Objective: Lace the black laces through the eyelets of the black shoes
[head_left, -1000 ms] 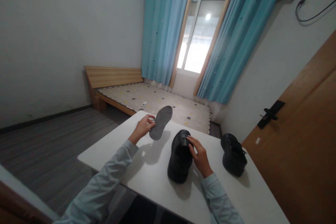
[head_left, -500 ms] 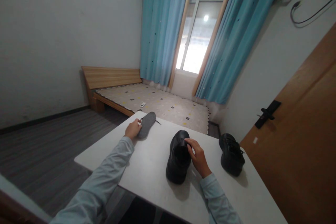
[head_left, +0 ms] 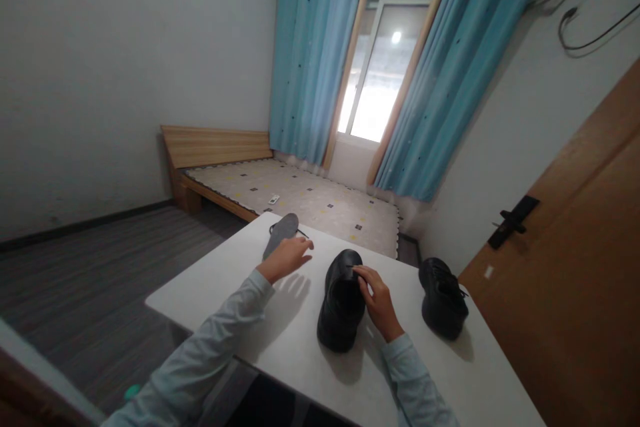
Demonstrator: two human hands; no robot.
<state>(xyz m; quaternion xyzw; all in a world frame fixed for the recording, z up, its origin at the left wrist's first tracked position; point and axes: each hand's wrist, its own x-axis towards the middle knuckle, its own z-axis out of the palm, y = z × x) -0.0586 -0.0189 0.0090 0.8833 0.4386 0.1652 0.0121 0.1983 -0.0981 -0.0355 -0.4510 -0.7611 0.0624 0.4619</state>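
Observation:
A black shoe (head_left: 334,328) stands on the white table (head_left: 225,293), its opening facing me. My right hand (head_left: 376,297) grips the right rim of that opening near the tongue, thumb and fingers closed on it. Over the table, my left hand (head_left: 289,256) is empty with its fingers apart, between the shoe and a grey insole (head_left: 283,227). The hand hides the insole's near part. A dark shoelace (head_left: 303,233) sticks out from beside the insole. Farther right stands a second black shoe (head_left: 444,300) with laces in it.
Beyond the table is a bed (head_left: 300,180) with a small white remote-like object (head_left: 273,199) on it. A wooden door (head_left: 565,280) with a black handle (head_left: 513,221) rises close on the right. Blue curtains (head_left: 315,60) hang by the window.
My left hand has let go of the insole and moved right, towards the shoe, with its fingers spread. The insole lies on the table. My right hand keeps its place on the shoe.

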